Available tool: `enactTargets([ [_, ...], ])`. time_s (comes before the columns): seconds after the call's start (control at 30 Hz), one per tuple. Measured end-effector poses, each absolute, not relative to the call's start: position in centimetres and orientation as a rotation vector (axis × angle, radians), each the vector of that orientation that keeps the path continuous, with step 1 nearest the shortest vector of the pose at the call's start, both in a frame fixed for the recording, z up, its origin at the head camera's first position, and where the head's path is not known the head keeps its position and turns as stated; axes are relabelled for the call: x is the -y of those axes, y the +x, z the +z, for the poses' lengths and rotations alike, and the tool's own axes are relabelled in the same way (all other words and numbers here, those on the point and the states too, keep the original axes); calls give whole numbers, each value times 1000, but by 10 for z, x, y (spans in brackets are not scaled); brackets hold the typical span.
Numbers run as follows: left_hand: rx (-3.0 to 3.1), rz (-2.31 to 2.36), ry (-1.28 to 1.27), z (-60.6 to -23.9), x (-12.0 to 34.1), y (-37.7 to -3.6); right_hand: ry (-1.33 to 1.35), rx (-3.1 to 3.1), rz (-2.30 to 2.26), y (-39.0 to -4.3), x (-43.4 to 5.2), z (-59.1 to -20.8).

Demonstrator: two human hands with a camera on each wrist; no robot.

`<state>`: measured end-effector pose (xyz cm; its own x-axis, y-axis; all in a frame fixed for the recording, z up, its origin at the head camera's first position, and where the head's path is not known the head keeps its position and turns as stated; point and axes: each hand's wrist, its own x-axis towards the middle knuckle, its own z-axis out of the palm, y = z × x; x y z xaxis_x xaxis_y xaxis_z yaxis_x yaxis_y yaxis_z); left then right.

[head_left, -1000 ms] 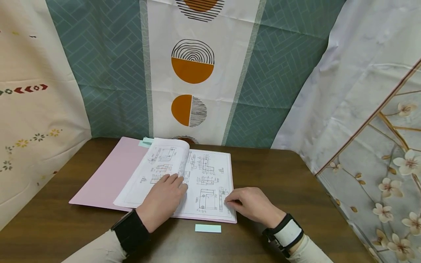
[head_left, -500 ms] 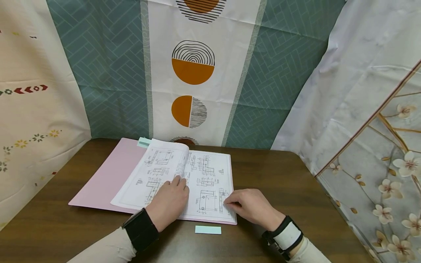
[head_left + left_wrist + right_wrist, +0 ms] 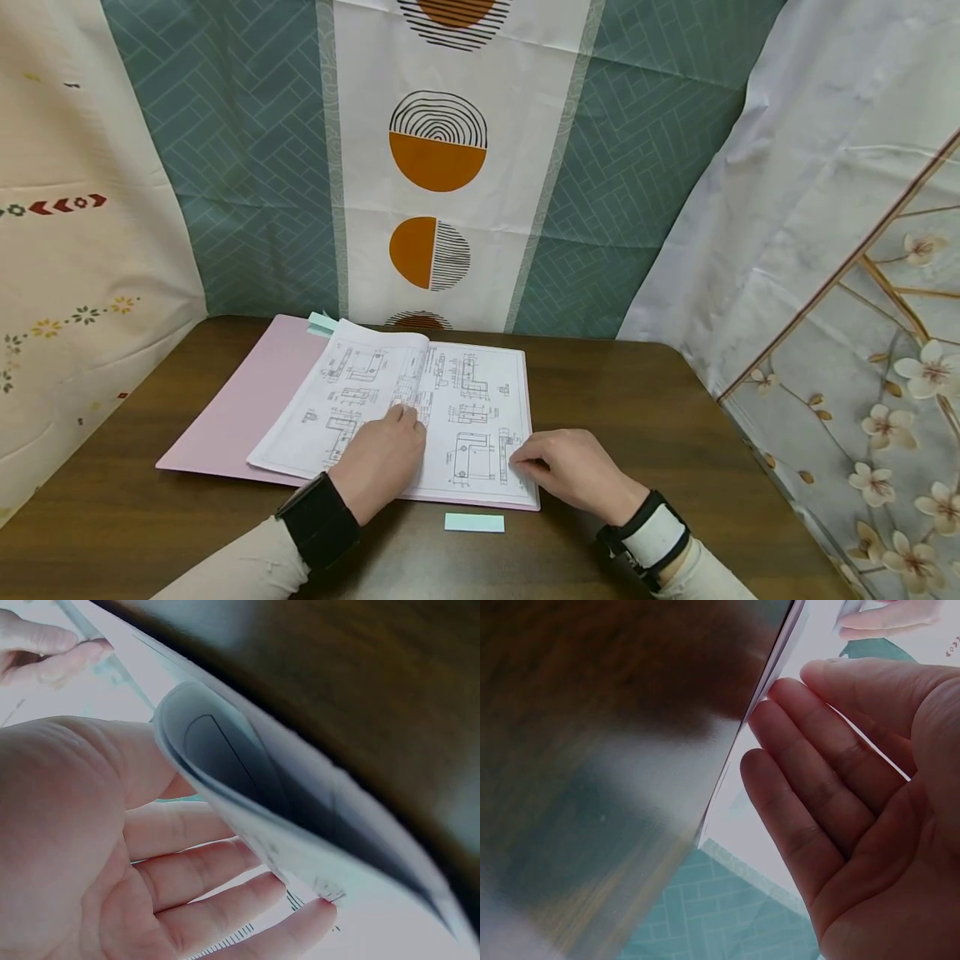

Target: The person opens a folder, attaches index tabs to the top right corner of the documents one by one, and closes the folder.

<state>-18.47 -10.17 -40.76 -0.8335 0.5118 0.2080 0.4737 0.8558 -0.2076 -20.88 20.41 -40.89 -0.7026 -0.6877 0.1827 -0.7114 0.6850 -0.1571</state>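
A pink-covered booklet of technical drawings (image 3: 473,392) lies spread on the table. Its left page (image 3: 300,437) curves up at the spine, over the pink cover (image 3: 232,408). My left hand (image 3: 378,461) rests on that page beside the spine, fingers extended. From the left wrist, the page's rolled fold (image 3: 225,742) shows between thumb and table, with the fingers (image 3: 202,874) spread along the paper. My right hand (image 3: 573,468) lies at the booklet's right edge. In the right wrist view its fingers (image 3: 802,776) are loosely straight, tips at the page edge, thumb beside them.
A pale teal paper strip (image 3: 474,522) lies on the brown table (image 3: 630,400) before the booklet. More teal strips (image 3: 321,323) stick out at the pink cover's upper edge. Patterned cloths (image 3: 255,167) hang behind and at both sides.
My left hand first shifts right and slightly nearer, then stays by the spine. The left page has settled lower and further left, uncovering more near the spine. My right hand stays nearly still.
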Motion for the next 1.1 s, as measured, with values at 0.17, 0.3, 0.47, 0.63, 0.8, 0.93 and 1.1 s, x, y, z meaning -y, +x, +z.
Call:
enactTargets([
  [0.17,2798,251,-747,-407,102,-187,1159,2773,319,-209,-204,-409],
  [0.3,2818,225,-749,-405,104,-187,1170,2767,327,-209,-205,-408],
  [0.47,2837,215,-756,-405,105,-189,1191,2748,342,-210,-206,-409],
  [0.63,2816,252,-781,-405,107,-190,1186,2748,342,-210,-206,-410],
  [0.8,2812,256,-782,-406,107,-191,1156,2771,340,-210,-205,-409],
  [0.93,2812,248,-775,-407,107,-191,1138,2781,333,-210,-206,-409],
  [1.1,2788,316,-766,-408,106,-191,1134,2777,305,-210,-206,-409],
])
